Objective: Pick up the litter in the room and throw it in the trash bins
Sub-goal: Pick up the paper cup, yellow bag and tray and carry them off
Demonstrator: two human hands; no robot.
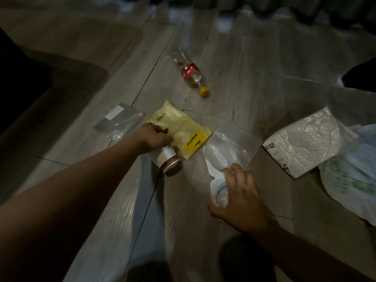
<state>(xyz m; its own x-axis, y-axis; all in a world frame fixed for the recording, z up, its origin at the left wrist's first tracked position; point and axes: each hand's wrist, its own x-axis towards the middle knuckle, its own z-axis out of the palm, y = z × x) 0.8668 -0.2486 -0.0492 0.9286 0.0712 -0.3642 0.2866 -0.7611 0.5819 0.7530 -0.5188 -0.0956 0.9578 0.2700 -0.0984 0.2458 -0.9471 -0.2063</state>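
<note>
Gripping a little white bottle (169, 160) by the yellow packet (179, 121), left hand (153, 137) is curling tight; right hand (238, 198) is clutching a clear plastic bag (223, 155).

Bottle (191, 75) behind pouch (179, 127); cup (169, 159) just before it; bag (119, 123) left, wrapper (234, 143) right.

**Dim room, grey plank floor**

A floor (254, 64) of long grey wood-grain planks fills the view, its seams running from near to far. The surface is glossy. Light falls brightest in the middle and fades to deep shade toward the edges, with pale bluish reflections (126, 7) at the far side. A bulky dark furniture block (18, 78) stands at the left. Another dark shape (362, 76), too dim to identify, cuts in at the right edge. Blurred dark forms (264, 5) line the far end.
</note>
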